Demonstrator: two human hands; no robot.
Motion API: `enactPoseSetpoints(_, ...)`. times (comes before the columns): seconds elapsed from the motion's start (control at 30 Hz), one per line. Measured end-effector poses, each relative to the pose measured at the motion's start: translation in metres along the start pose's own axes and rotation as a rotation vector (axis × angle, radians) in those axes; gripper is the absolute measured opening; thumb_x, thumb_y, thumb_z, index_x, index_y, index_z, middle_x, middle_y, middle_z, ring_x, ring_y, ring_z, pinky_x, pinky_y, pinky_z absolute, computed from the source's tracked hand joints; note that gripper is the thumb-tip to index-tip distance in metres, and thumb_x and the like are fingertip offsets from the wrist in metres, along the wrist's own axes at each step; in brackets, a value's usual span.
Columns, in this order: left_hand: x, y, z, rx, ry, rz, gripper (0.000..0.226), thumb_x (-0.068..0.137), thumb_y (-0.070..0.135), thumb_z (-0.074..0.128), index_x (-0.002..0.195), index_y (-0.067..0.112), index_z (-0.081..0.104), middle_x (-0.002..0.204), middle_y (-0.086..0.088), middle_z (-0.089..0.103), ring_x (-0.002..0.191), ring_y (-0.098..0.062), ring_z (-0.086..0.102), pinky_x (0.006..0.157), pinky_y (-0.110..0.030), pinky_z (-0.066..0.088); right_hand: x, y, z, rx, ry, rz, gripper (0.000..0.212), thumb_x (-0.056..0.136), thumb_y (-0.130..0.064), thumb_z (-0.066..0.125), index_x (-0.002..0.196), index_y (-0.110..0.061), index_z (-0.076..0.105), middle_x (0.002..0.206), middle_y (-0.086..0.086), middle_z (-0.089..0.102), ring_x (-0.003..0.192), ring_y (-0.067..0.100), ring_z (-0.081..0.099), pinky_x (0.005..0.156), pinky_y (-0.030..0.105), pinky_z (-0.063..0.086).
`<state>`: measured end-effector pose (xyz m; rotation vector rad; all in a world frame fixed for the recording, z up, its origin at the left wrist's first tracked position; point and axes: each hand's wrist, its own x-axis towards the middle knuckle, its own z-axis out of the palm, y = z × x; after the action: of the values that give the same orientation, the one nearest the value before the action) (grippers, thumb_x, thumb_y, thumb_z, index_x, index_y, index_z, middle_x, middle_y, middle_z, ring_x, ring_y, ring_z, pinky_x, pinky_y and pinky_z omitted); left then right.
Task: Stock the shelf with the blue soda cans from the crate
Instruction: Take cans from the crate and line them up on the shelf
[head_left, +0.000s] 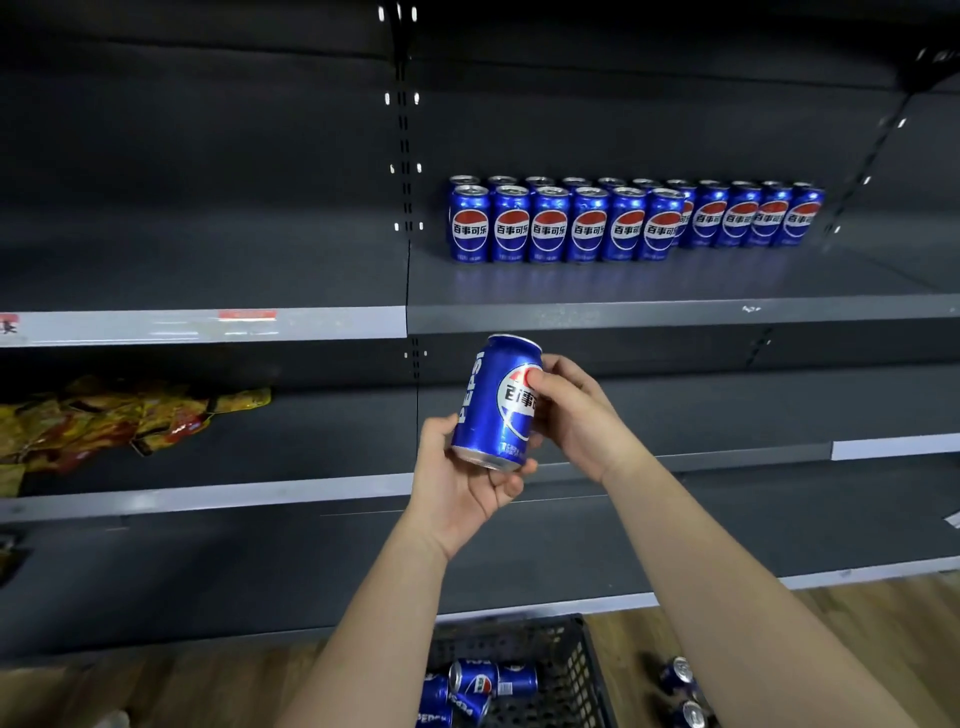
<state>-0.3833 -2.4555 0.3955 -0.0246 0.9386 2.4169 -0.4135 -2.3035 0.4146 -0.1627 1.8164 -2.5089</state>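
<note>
Both hands are holding one blue can (497, 402) below the shelf (675, 312): the left hand (460, 480) is cupping its base, the right hand (574, 410) gripping its side. Stocked cans (628, 223) are standing in rows above; the crate (561, 670) is sitting on the floor.

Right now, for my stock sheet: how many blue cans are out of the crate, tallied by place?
Shelf front row: 6
Shelf back row: 11
Held can: 1
Floor cans beside the crate: 2
Total: 20
</note>
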Motion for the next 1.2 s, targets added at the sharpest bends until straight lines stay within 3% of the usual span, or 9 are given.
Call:
enactPoseSetpoints(0.1,0.003,0.003,-0.004,0.138,0.09,0.013,0.046,0.092,0.034,0.036,0.109,0.002,0.063,0.101,-0.02,0.068,0.087,-0.037,0.068,0.064,-0.032,0.057,0.0,0.0,-0.002,-0.058,0.039,-0.04,0.04,0.068,-0.02,0.074,0.103,-0.011,0.056,0.088,0.005,0.065,0.077,0.018,0.063,0.07,0.029,0.052)
enactPoseSetpoints(0.2,0.01,0.006,-0.009,0.458,0.213,0.125,0.041,0.093,0.045,0.05,0.115,0.012,0.06,0.108,-0.009,0.068,0.095,-0.026,0.068,0.079,-0.043,0.058,-0.003,-0.003,-0.003,-0.176,0.104,-0.067,0.054,0.062,-0.018,0.079,0.109,-0.009,0.055,0.095,0.008,0.066,0.081,0.017,0.064,0.071,0.028,0.053)
enactPoseSetpoints(0.33,0.013,0.014,-0.005,0.884,0.181,0.277,0.063,0.059,0.062,0.079,0.106,0.026,0.062,0.102,0.008,0.071,0.095,-0.01,0.067,0.08,-0.031,0.055,-0.005,-0.004,-0.01,-0.302,0.159,-0.095,0.053,0.057,-0.02,0.085,0.099,-0.015,0.053,0.098,0.01,0.066,0.084,0.021,0.06,0.073,0.034,0.054)
enactPoseSetpoints(0.43,0.024,0.013,0.001,1.094,0.218,0.322,0.061,0.054,0.048,0.088,0.105,0.028,0.061,0.097,0.013,0.069,0.09,-0.004,0.064,0.078,-0.026,0.053,-0.005,-0.007,-0.017,-0.372,0.18,-0.114,0.061,0.049,-0.029,0.09,0.096,-0.017,0.053,0.099,0.011,0.069,0.085,0.022,0.062,0.081,0.043,0.053)
enactPoseSetpoints(0.63,0.05,0.009,0.018,1.133,0.224,0.397,0.049,0.058,0.038,0.089,0.097,0.027,0.062,0.094,0.013,0.068,0.088,-0.001,0.061,0.069,-0.022,0.048,-0.001,-0.028,-0.044,-0.41,0.093,-0.091,0.054,0.071,-0.014,0.083,0.117,-0.015,0.053,0.108,-0.001,0.068,0.096,0.012,0.066,0.081,0.027,0.055)
enactPoseSetpoints(0.73,0.07,0.006,0.032,1.138,0.249,0.435,0.046,0.058,0.037,0.089,0.094,0.028,0.062,0.091,0.015,0.068,0.083,0.002,0.062,0.066,-0.019,0.047,0.008,-0.035,-0.065,-0.503,0.031,-0.002,0.062,0.066,-0.029,0.085,0.118,-0.028,0.052,0.114,-0.008,0.065,0.105,0.009,0.063,0.087,0.03,0.055)
enactPoseSetpoints(0.9,0.117,-0.006,0.068,1.176,0.222,0.495,0.047,0.058,0.023,0.088,0.098,0.025,0.063,0.088,0.011,0.071,0.075,0.005,0.064,0.062,-0.012,0.049,0.027,-0.048,-0.108,-0.519,0.071,0.039,0.063,0.061,-0.038,0.085,0.116,-0.026,0.058,0.109,-0.006,0.071,0.103,0.01,0.066,0.092,0.033,0.054)
enactPoseSetpoints(1.07,0.169,-0.028,0.121,1.226,0.182,0.565,0.059,0.05,0.04,0.086,0.101,0.03,0.061,0.096,0.011,0.07,0.084,0.0,0.066,0.075,-0.026,0.055,0.051,-0.086,-0.166,-0.544,0.126,-0.047,0.049,0.07,-0.019,0.085,0.113,-0.022,0.062,0.1,-0.004,0.074,0.091,0.008,0.07,0.081,0.029,0.056)
enactPoseSetpoints(1.2,0.213,-0.043,0.168,1.248,0.175,0.604,0.072,0.048,0.051,0.081,0.114,0.03,0.059,0.108,0.011,0.066,0.096,-0.002,0.064,0.087,-0.034,0.054,0.071,-0.125,-0.222,-0.633,0.145,-0.105,0.049,0.065,-0.027,0.087,0.108,-0.024,0.064,0.097,-0.004,0.074,0.09,0.012,0.07,0.082,0.041,0.059)
